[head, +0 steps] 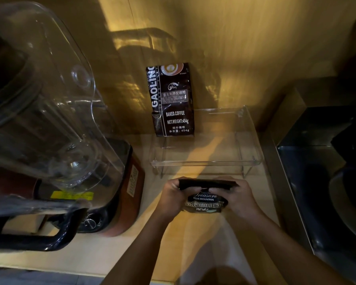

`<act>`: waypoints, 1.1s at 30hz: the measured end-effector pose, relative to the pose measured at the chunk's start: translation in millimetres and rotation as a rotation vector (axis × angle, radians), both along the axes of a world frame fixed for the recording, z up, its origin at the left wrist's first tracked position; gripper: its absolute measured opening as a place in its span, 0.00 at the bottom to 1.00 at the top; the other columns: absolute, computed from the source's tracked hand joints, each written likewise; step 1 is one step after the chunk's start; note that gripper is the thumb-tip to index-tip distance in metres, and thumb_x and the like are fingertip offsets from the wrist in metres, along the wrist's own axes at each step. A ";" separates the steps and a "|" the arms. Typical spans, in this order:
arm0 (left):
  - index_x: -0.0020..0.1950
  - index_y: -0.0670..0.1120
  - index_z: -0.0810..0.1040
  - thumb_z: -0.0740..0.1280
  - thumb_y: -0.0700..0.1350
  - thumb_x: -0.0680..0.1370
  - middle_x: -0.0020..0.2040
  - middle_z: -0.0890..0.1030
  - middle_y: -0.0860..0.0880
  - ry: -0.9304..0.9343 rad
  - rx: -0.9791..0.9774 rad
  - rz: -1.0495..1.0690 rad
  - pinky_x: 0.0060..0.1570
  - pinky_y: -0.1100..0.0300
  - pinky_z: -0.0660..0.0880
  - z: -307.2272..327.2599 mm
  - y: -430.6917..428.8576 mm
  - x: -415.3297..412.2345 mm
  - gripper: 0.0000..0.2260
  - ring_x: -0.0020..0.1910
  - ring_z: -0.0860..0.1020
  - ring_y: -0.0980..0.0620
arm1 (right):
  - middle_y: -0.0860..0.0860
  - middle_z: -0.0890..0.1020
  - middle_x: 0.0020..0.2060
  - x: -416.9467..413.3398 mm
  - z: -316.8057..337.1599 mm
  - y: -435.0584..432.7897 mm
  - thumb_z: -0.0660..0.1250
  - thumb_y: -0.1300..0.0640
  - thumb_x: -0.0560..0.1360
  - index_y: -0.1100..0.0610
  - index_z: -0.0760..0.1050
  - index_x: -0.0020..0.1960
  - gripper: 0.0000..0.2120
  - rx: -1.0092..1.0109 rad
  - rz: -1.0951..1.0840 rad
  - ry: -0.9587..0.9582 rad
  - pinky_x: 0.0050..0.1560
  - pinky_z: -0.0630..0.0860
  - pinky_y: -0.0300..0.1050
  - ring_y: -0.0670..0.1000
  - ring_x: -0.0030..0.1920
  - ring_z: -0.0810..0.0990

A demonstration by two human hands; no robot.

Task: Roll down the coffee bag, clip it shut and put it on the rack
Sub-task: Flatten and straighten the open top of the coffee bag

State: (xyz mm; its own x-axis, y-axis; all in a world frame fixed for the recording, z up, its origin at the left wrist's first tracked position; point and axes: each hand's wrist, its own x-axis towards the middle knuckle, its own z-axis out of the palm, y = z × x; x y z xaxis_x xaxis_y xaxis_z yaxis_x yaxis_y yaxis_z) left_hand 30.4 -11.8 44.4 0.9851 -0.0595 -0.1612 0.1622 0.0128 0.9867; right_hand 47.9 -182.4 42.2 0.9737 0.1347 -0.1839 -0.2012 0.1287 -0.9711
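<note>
1. From the head camera, we hold the coffee bag (206, 199) low over the tabletop (115, 249), just in front of the clear rack (253, 140). The rack lies straight ahead of us, farther from our body, with the bag's folded top edge running left to right, roughly parallel to the rack's near rim.

2. Our left hand (173, 197) is clamped on the left end of the bag's dark folded top, thumb on the near side and fingers wrapped behind. Our right hand (242, 195) is closed in the same way on the right end. Both sit at about the same distance from the rack, so neither has a clear advantage for the reach.

3. We judge that the roll-down is in progress: the top looks folded over into a flat band, while the printed front below is still showing. We see no clip anywhere in this view, so the bag is not clipped yet.

4. A second, taller coffee bag (172, 99) already stands on the rack's left rear part, leaning against the wall (255, 48). The rack's right and front parts look free, so we judge that space to be where our bag can go.

5. A large blender (49, 120) stands to the left, well apart from our hands, and a dark sink (327, 182) lies to the right.
</note>
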 end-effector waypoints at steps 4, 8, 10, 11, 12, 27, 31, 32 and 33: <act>0.40 0.42 0.81 0.67 0.29 0.71 0.33 0.84 0.55 -0.008 0.042 0.063 0.34 0.66 0.77 -2.2 3.1 0.1 0.09 0.35 0.81 0.57 | 0.58 0.81 0.39 -0.1 4.7 -0.8 0.67 0.78 0.63 0.64 0.79 0.41 0.13 -0.068 0.018 -0.078 0.36 0.79 0.34 0.49 0.37 0.82; 0.39 0.46 0.82 0.67 0.32 0.72 0.33 0.85 0.54 0.082 -0.019 0.049 0.32 0.66 0.78 -1.7 3.5 1.6 0.10 0.35 0.83 0.55 | 0.49 0.84 0.28 4.3 3.9 0.9 0.68 0.76 0.65 0.65 0.78 0.42 0.10 0.033 -0.024 0.104 0.27 0.77 0.35 0.47 0.30 0.83; 0.43 0.43 0.81 0.65 0.33 0.73 0.34 0.85 0.53 0.074 -0.050 0.026 0.33 0.65 0.78 0.2 4.6 3.2 0.07 0.36 0.83 0.54 | 0.49 0.84 0.26 6.5 3.8 1.7 0.70 0.74 0.64 0.60 0.79 0.38 0.10 0.004 -0.064 0.139 0.26 0.77 0.36 0.47 0.29 0.82; 0.44 0.41 0.80 0.65 0.32 0.73 0.35 0.85 0.52 0.071 -0.081 0.013 0.34 0.65 0.78 1.0 4.1 3.5 0.07 0.37 0.83 0.54 | 0.48 0.83 0.26 7.1 3.0 1.6 0.71 0.73 0.64 0.58 0.79 0.36 0.11 -0.022 -0.082 0.133 0.26 0.77 0.36 0.47 0.29 0.82; 0.45 0.40 0.79 0.64 0.32 0.74 0.35 0.85 0.51 0.077 -0.119 0.008 0.35 0.64 0.78 1.9 3.2 3.4 0.06 0.37 0.83 0.53 | 0.47 0.83 0.25 7.1 2.4 2.5 0.71 0.72 0.64 0.56 0.79 0.36 0.11 -0.045 -0.092 0.125 0.25 0.76 0.35 0.46 0.28 0.82; 0.44 0.39 0.80 0.62 0.44 0.78 0.34 0.85 0.47 0.224 -0.283 0.243 0.28 0.64 0.78 14.3 -16.9 13.7 0.11 0.34 0.83 0.49 | 0.63 0.83 0.42 0.6 13.9 9.9 0.67 0.56 0.66 0.68 0.77 0.48 0.16 0.287 -0.099 0.248 0.38 0.80 0.49 0.63 0.42 0.82; 0.52 0.39 0.78 0.59 0.42 0.79 0.40 0.86 0.48 0.162 -0.264 0.086 0.34 0.65 0.78 21.2 -10.1 12.8 0.11 0.40 0.83 0.51 | 0.62 0.84 0.43 4.0 19.7 1.6 0.66 0.58 0.70 0.67 0.76 0.52 0.15 0.373 0.000 0.287 0.35 0.81 0.48 0.63 0.44 0.82; 0.53 0.39 0.78 0.60 0.40 0.78 0.40 0.85 0.50 0.135 -0.245 0.058 0.35 0.65 0.78 22.4 -8.3 13.4 0.09 0.41 0.83 0.52 | 0.61 0.85 0.43 5.8 21.6 -0.6 0.65 0.60 0.70 0.67 0.76 0.52 0.13 0.385 0.024 0.271 0.34 0.81 0.47 0.62 0.44 0.83; 0.52 0.40 0.78 0.61 0.38 0.77 0.39 0.85 0.51 0.119 -0.236 0.044 0.35 0.66 0.77 23.8 -7.2 14.4 0.08 0.40 0.83 0.54 | 0.61 0.85 0.41 7.5 23.5 -1.9 0.66 0.62 0.69 0.66 0.76 0.51 0.12 0.383 0.034 0.252 0.34 0.81 0.47 0.61 0.43 0.83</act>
State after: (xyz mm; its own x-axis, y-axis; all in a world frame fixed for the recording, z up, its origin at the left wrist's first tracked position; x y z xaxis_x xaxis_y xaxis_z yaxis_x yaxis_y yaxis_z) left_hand 44.8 -19.1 68.2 0.9626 -0.0667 -0.2624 0.2708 0.2504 0.9295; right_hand 55.4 -184.3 65.7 0.8988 0.2706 -0.3450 -0.4354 0.4581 -0.7750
